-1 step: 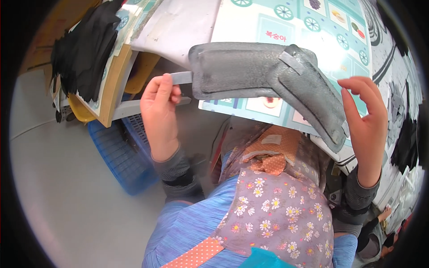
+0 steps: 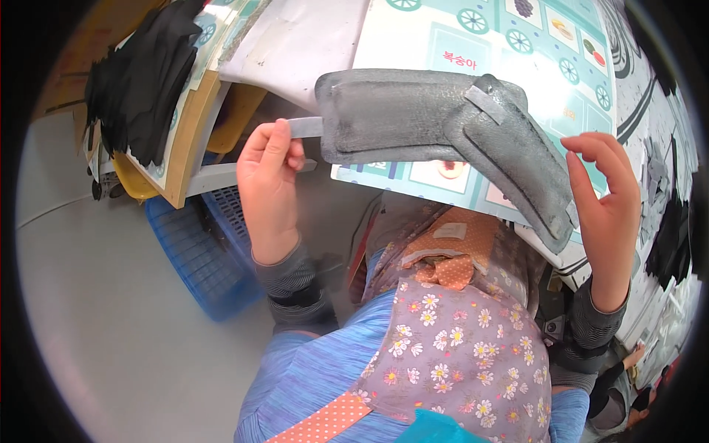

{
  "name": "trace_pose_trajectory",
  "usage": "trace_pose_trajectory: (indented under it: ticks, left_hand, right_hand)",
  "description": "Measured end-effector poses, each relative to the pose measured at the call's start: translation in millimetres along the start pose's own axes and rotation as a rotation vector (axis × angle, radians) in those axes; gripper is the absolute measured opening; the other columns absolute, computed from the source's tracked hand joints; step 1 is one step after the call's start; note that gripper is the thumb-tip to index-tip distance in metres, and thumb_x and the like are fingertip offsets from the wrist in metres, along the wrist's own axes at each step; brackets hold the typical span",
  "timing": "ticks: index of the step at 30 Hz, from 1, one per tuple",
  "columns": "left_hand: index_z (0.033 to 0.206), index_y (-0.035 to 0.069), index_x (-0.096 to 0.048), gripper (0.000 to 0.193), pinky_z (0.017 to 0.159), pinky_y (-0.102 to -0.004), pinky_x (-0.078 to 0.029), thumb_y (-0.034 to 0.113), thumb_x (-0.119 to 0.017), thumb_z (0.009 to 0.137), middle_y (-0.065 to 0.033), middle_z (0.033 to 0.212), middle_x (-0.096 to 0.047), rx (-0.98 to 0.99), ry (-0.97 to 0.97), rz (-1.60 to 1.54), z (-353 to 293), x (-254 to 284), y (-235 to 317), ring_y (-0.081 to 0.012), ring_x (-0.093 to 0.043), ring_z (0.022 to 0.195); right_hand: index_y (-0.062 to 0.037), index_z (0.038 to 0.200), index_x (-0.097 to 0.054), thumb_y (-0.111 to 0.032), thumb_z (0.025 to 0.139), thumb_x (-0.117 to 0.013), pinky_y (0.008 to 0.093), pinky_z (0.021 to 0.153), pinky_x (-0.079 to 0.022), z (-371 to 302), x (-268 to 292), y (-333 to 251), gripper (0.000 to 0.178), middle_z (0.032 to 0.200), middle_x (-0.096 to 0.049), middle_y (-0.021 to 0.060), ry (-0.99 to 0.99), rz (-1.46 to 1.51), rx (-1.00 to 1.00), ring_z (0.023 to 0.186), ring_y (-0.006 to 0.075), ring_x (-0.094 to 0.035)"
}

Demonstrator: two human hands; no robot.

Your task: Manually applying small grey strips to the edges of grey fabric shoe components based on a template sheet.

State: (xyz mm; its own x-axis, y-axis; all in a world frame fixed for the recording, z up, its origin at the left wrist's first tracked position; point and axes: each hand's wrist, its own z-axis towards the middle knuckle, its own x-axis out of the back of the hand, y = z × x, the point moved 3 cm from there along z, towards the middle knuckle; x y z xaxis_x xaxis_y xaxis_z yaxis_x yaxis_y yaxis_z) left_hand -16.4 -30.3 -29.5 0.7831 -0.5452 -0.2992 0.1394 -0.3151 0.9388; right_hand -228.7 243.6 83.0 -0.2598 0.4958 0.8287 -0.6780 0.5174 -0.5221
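A dark grey padded band (image 2: pixel 395 114) lies across the near part of the printed sheet on the table. Its right section (image 2: pixel 509 166) bends down toward me, overlapping the wide left section. A light grey strip (image 2: pixel 484 103) crosses the overlap. My left hand (image 2: pixel 267 188) pinches the short grey tab (image 2: pixel 305 127) at the band's left end between thumb and fingers. Beside the right end, my right hand (image 2: pixel 613 199) has its thumb and fingers apart, close to a small pale tab (image 2: pixel 572 214). Whether its palm touches that tab I cannot tell.
The teal and white printed sheet (image 2: pixel 399 44) covers part of the table. Black strips (image 2: pixel 140 88) are piled at the left, with more black pieces (image 2: pixel 670 240) at the far right. A blue plastic basket (image 2: pixel 196 255) stands below on the left. Another person's arm (image 2: pixel 631 358) shows at lower right.
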Motion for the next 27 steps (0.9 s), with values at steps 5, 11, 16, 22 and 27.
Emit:
trace_pose_trajectory:
  ticks: [5, 11, 16, 22, 27]
  left_hand:
    - [0.09, 0.011, -0.057, 0.019, 0.066, -0.0239, -0.038, 0.022, -0.062, 0.105, 0.0035, 0.078, -0.051, -0.016, -0.001, -0.08, 1.8, -15.0, -8.1, -0.0073, -0.047, 0.072]
    - [0.083, 0.014, -0.055, 0.023, 0.065, -0.0225, -0.035, 0.019, -0.066, 0.102, 0.0057, 0.073, -0.046, 0.084, 0.039, -0.309, 6.2, -27.7, -10.3, -0.0057, -0.041, 0.068]
    - [0.078, 0.013, -0.055, 0.026, 0.064, -0.0229, -0.033, 0.017, -0.066, 0.101, 0.007, 0.069, -0.041, 0.121, 0.041, -0.342, 9.2, -28.0, -11.5, -0.0055, -0.038, 0.065]
    - [0.076, 0.017, -0.048, 0.031, 0.066, -0.024, -0.035, 0.023, -0.064, 0.102, 0.0085, 0.071, -0.039, 0.172, -0.004, -0.21, -0.4, -21.7, -17.2, -0.006, -0.037, 0.069]
    - [0.073, 0.017, -0.046, 0.034, 0.063, -0.0239, -0.034, 0.022, -0.064, 0.102, 0.0087, 0.069, -0.039, 0.208, 0.046, -0.23, -4.1, -29.7, -21.4, -0.0052, -0.037, 0.066]
  right_hand:
    - [0.0025, 0.101, -0.067, 0.001, 0.092, -0.063, 0.0297, 0.089, -0.048, -9.4, -1.5, 7.8, 0.01, 0.101, -0.067, 0.0093, -0.037, 0.027, -0.079, 0.098, 0.0218, -0.064]
    - [0.0019, 0.101, -0.068, 0.001, 0.091, -0.064, 0.0307, 0.09, -0.048, -11.0, -7.0, 6.2, 0.01, 0.103, -0.066, 0.0104, -0.05, 0.068, -0.094, 0.1, 0.0237, -0.063]
    - [0.002, 0.101, -0.068, 0.001, 0.091, -0.064, 0.0311, 0.09, -0.048, -11.1, -9.3, 9.5, 0.011, 0.104, -0.066, 0.0105, -0.062, 0.044, -0.096, 0.1, 0.0243, -0.063]
    - [0.0021, 0.101, -0.068, 0.0, 0.091, -0.065, 0.0317, 0.091, -0.048, -13.5, -6.9, 12.9, 0.01, 0.104, -0.066, 0.0109, -0.059, 0.052, -0.113, 0.1, 0.0251, -0.063]
    - [0.0022, 0.101, -0.068, 0.0, 0.091, -0.065, 0.0322, 0.091, -0.048, -13.1, -8.2, 13.6, 0.01, 0.104, -0.066, 0.0111, -0.073, 0.043, -0.112, 0.1, 0.0259, -0.064]
